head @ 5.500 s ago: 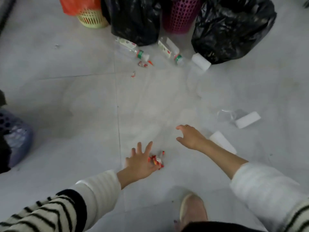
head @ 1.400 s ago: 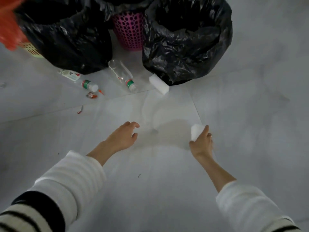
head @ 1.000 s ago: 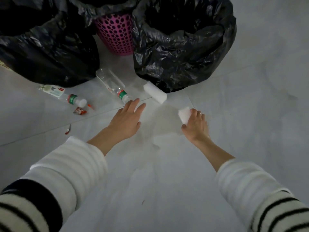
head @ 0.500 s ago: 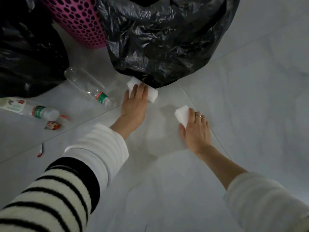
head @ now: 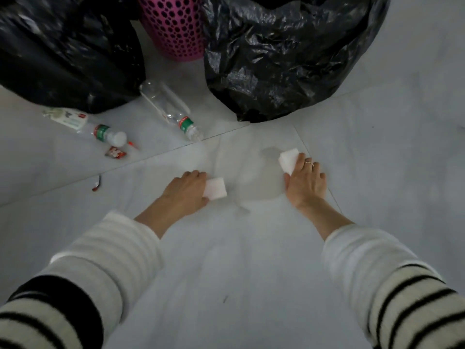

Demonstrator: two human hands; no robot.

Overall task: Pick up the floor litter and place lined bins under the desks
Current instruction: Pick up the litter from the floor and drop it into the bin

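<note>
We are noting 2 white blocks: left hand point(head: 185, 191) gripping one point(head: 215, 188) at its fingertips, right hand point(head: 305, 181) gripping the other point(head: 288, 159) likewise

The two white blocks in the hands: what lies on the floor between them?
In the head view, nothing lies between the white block in the left hand and the one in the right hand: only bare grey floor tile with a faint smudge.

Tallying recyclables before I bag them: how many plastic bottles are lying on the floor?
2. One bottle lies left, beside the left black bag; the other bottle lies below the pink basket. The bags may hide more.
</note>
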